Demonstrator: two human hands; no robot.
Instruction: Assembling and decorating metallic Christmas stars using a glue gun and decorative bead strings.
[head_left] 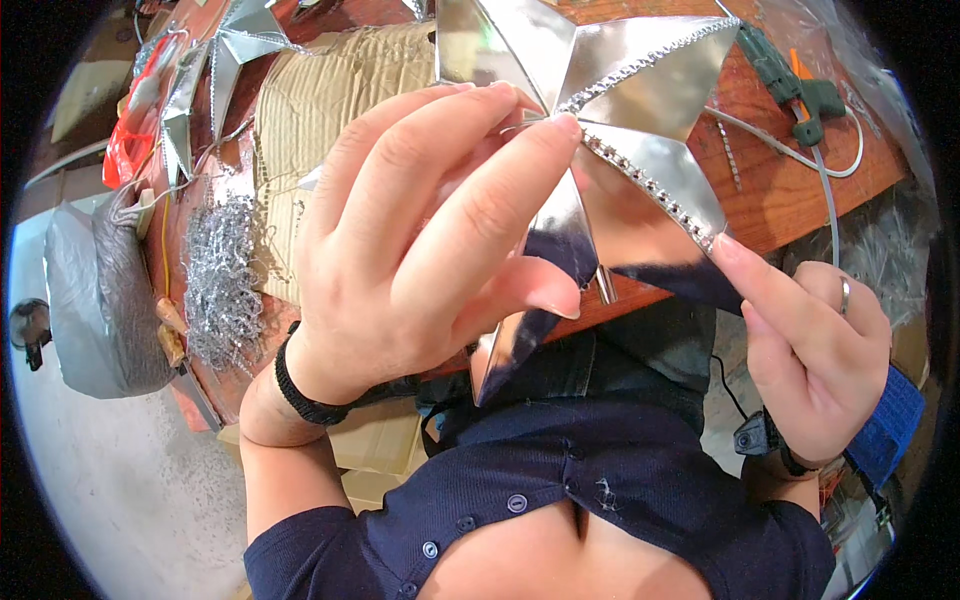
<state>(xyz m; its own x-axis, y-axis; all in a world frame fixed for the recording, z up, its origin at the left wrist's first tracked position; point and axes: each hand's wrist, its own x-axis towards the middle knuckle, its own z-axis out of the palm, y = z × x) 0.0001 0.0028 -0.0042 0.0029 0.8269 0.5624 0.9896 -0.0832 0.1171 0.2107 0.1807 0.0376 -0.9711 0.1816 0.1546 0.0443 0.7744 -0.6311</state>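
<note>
Star (615,200) partly behind left hand (400,220)

The bare left hand (400,230), back turned up, arches forward from a wrist ringed by a black knitted band (305,385), its fingers bent, index fingertip forward and thumb lower, held apart. The bare right hand (825,360), a thin silver ring (845,296) on one finger, points its index finger up and leftward, other fingers curled. Both forearms rise from dark navy short sleeves (305,545).
</note>
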